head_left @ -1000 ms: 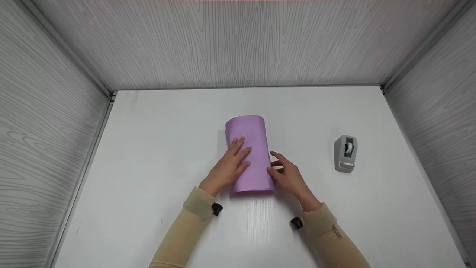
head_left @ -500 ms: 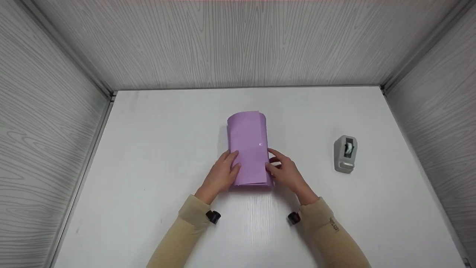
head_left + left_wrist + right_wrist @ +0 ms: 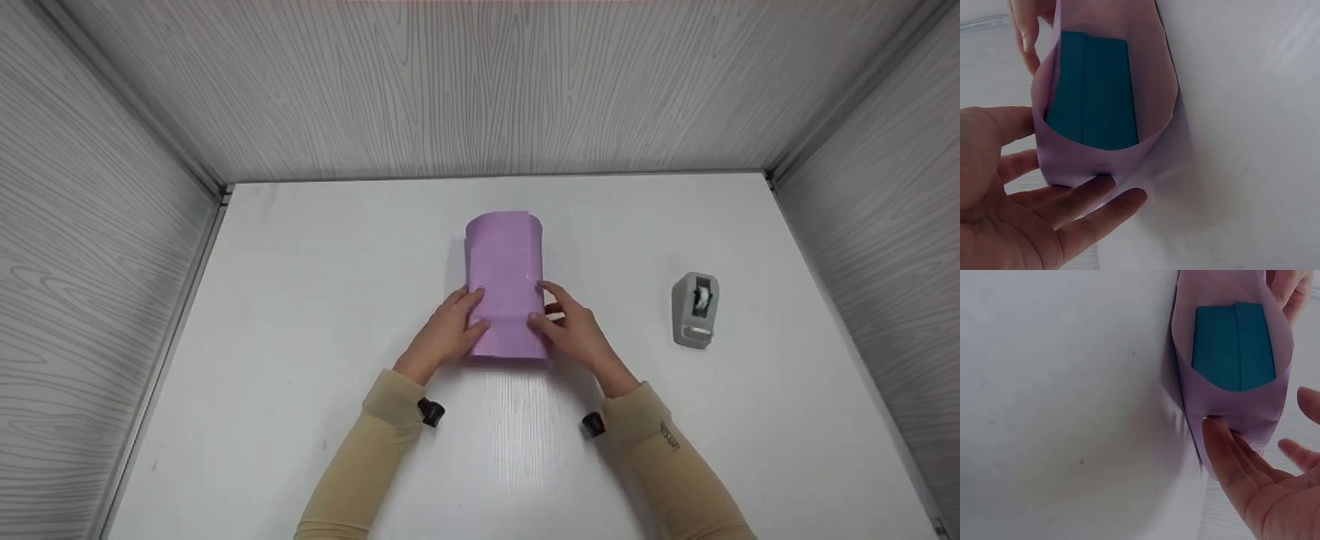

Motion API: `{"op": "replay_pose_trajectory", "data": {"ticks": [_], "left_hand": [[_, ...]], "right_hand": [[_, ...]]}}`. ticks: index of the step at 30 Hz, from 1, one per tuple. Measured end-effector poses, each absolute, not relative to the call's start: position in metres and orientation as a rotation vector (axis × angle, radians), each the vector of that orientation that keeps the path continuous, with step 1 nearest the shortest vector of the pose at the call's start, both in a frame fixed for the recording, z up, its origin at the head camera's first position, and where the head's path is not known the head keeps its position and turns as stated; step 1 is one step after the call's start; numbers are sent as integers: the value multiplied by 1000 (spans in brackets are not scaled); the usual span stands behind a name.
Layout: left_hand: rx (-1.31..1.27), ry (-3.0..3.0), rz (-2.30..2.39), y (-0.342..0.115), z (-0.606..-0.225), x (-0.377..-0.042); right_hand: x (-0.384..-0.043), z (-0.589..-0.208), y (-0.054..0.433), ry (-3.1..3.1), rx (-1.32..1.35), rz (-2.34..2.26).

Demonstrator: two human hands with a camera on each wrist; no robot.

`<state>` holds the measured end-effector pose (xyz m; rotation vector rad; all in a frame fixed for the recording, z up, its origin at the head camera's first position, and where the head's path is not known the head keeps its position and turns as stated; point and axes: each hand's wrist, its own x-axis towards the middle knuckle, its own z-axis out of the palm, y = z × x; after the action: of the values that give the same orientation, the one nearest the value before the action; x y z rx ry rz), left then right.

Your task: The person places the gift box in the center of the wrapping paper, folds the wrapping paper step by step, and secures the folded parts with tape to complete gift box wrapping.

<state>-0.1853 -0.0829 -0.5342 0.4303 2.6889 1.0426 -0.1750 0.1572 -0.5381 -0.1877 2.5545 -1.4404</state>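
A sheet of purple paper (image 3: 504, 259) is wrapped as a wide, loose tube on the white table, its lengthwise top edge lying near the right side. Through the tube's open end, both wrist views show a teal box-shaped thing (image 3: 1107, 90) with a seam along it. My left hand (image 3: 441, 334) holds the tube's left side, thumb and forefinger over the top, other fingers along the side wall. On the opposite side my right hand (image 3: 579, 334) holds the paper, thumb on top near the overlapping edge and fingers against the side (image 3: 1230, 450).
A grey tape dispenser (image 3: 694, 311) with a roll in it stands on the table (image 3: 315, 285) to the right. Grey wood-grain panels (image 3: 495, 90) rise at the back and both sides. A black wrist camera (image 3: 430, 412) sits at the left cuff.
The purple tube has slid away from me and slightly right, both hands going with it. My left hand has shifted from spread fingers on top to holding the left side.
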Motion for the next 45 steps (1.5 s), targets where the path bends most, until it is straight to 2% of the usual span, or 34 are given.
{"op": "replay_pose_trajectory", "data": {"ticks": [5, 20, 35, 45], "left_hand": [[470, 2723, 1046, -83, -534, -188], [506, 2917, 901, -77, -539, -190], [511, 2901, 794, -72, -546, -189], [500, 2862, 827, -79, -533, -187]], "right_hand": [[-174, -540, 155, 2646, -297, -1322], [-182, -543, 145, 2911, -385, -957], [-185, -545, 142, 2947, -382, -923], [-186, -545, 143, 2910, -361, -914]]}}
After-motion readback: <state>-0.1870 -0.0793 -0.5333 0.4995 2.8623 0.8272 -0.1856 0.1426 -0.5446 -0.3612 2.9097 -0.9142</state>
